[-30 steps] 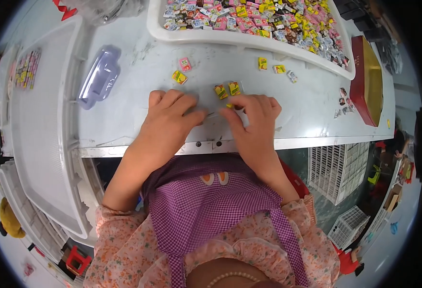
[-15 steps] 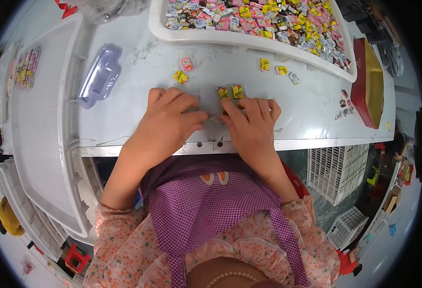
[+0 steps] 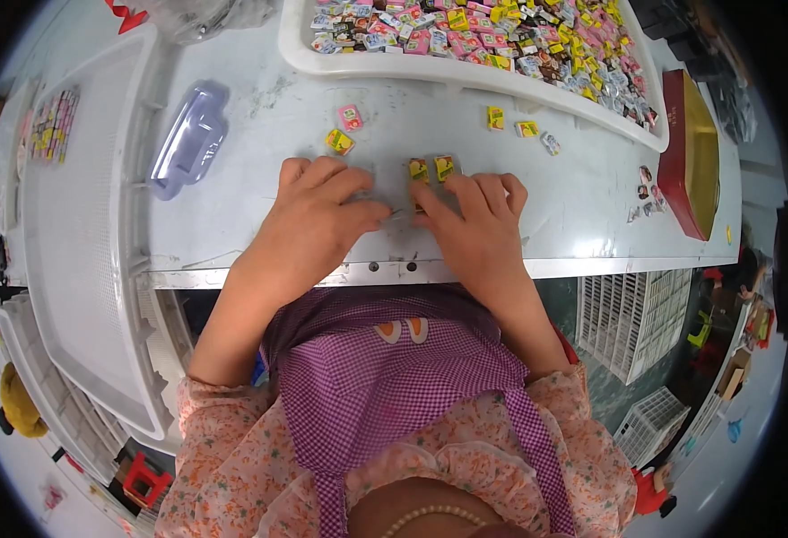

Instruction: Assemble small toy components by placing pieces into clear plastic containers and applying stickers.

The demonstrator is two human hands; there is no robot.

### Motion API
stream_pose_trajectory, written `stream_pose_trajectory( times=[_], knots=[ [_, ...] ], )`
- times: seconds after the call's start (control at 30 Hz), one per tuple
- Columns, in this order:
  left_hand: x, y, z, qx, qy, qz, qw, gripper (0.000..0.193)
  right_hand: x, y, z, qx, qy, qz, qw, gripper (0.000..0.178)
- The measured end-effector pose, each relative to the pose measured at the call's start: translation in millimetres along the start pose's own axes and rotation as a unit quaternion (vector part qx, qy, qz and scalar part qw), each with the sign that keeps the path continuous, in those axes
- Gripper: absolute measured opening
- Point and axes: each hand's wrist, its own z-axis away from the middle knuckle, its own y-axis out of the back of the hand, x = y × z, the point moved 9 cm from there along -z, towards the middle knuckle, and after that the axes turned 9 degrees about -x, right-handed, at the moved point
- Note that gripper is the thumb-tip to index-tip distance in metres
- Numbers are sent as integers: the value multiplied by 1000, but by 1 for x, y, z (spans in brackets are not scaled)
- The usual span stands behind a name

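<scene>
My left hand [image 3: 317, 215] rests on the table near its front edge, fingers curled and the thumb and index tips close together. Whatever lies between them is too small or hidden to make out. Opposite it, my right hand [image 3: 472, 218] is curled with its index finger and thumb on a small yellow box-shaped piece, mostly covered by the fingers. Just beyond those fingertips lie two more such pieces, a left yellow box [image 3: 418, 169] and a right yellow box [image 3: 445, 167]. Farther off, beyond my left hand, are a pink box [image 3: 350, 117] and a yellow box [image 3: 340, 142].
A white tray [image 3: 465, 73] heaped with tiny coloured boxes stands at the back. Loose pieces [image 3: 526, 130] lie before it. A clear plastic shell [image 3: 187, 139] and a white mesh tray [image 3: 80, 242] are at the left; a red and gold box [image 3: 688, 152] is at the right.
Both hands stay almost in place over the same spot. My right hand's fingers have shifted slightly, and the gap between the two hands looks a little wider.
</scene>
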Motion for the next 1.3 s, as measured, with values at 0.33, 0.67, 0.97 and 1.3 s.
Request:
stream_pose_trajectory(
  times=[0.33, 0.67, 0.97, 1.3],
  knots=[
    [6, -17, -21, 32, 2, 45, 998, 36, 5, -13, 10, -1, 11, -79, 997, 44],
    [9, -16, -28, 44, 5, 68, 997, 32, 9, -6, 11, 19, 6, -106, 994, 44],
    [15, -17, -29, 35, -2, 76, 996, 32, 4, -4, 13, 30, 27, -87, 995, 40],
    [-8, 74, -60, 157, -31, 21, 987, 44, 88, 89, -26, 202, -73, -78, 974, 49]
  ],
)
